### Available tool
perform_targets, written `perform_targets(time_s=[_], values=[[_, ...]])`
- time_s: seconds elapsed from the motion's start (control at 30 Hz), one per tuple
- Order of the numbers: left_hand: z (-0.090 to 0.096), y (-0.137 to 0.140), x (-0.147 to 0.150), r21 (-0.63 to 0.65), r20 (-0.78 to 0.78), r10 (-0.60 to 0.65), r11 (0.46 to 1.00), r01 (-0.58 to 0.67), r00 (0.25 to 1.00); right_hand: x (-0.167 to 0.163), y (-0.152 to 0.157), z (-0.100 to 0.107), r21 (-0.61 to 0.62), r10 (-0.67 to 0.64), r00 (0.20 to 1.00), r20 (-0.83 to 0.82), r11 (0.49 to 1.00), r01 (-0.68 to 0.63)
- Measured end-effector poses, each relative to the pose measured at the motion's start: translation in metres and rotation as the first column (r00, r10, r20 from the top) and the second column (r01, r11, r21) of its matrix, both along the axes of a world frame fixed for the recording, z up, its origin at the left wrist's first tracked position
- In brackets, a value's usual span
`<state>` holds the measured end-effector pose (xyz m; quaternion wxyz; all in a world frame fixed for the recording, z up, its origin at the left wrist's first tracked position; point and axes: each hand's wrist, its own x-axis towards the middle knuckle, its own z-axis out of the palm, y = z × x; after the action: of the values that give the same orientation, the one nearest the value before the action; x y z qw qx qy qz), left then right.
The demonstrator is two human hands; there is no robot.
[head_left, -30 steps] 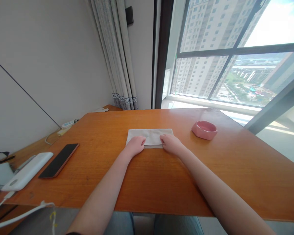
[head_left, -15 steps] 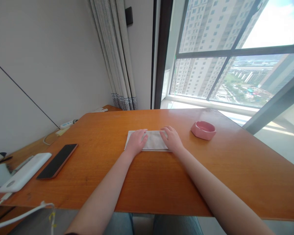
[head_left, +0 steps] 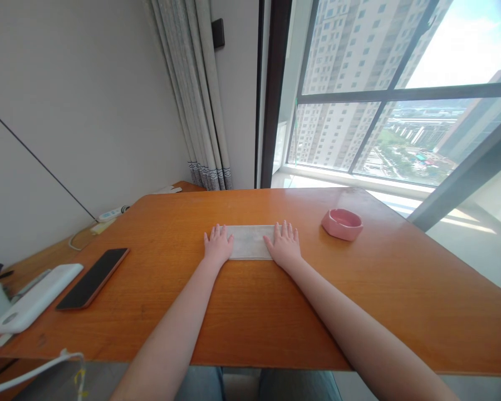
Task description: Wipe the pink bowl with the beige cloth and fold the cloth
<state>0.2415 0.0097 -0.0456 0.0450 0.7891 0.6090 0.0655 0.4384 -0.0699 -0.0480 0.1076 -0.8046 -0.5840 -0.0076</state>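
Observation:
A whitish folded cloth (head_left: 251, 243) lies flat on the wooden table (head_left: 250, 312), its long side running left to right. My left hand (head_left: 218, 245) rests on its left end with the fingers spread and pointing away from me. On the right end lies my right hand (head_left: 284, 245), palm down, fingers apart. Both hands cover the cloth's ends, so only its middle shows.
To the right stands a pink ashtray-like dish (head_left: 342, 224). A dark phone (head_left: 94, 278) and a white power bank (head_left: 35, 298) with a cable lie at left. Behind them a power strip (head_left: 112, 213) sits by the wall. A large window fills the right background.
My fingers have flattened and spread out. The left hand has shifted left to the cloth's end, and the cloth now lies flatter and neater. The camera has turned slightly.

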Motion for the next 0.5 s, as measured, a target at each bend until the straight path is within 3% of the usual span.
perform_targets(time_s=[0.07,0.13,0.23,0.3,0.4,0.5], values=[[0.009,-0.001,-0.007,0.070,0.007,0.056,0.996,-0.056,0.998,0.001,-0.001,0.001,0.064,0.108,0.993,0.037,0.992,-0.110],[0.017,-0.001,-0.015,0.054,0.012,0.113,0.992,-0.113,0.994,0.002,0.000,-0.001,0.018,0.170,0.985,0.015,0.985,-0.170],[0.022,-0.001,-0.022,-0.099,0.006,0.147,0.984,-0.146,0.989,0.003,0.002,-0.006,-0.103,0.146,0.988,-0.045,0.983,-0.150],[0.021,0.000,-0.022,-0.144,0.009,0.091,0.986,-0.089,0.996,0.004,0.002,-0.008,-0.119,0.141,0.989,-0.049,0.982,-0.146],[0.019,0.001,-0.016,-0.120,0.030,0.014,0.993,-0.011,0.999,0.004,0.001,-0.006,-0.107,0.126,0.990,-0.056,0.986,-0.131],[0.021,0.004,-0.019,-0.080,0.109,0.081,0.994,-0.072,0.991,0.002,-0.004,-0.005,-0.101,0.087,0.994,-0.073,0.990,-0.094]])
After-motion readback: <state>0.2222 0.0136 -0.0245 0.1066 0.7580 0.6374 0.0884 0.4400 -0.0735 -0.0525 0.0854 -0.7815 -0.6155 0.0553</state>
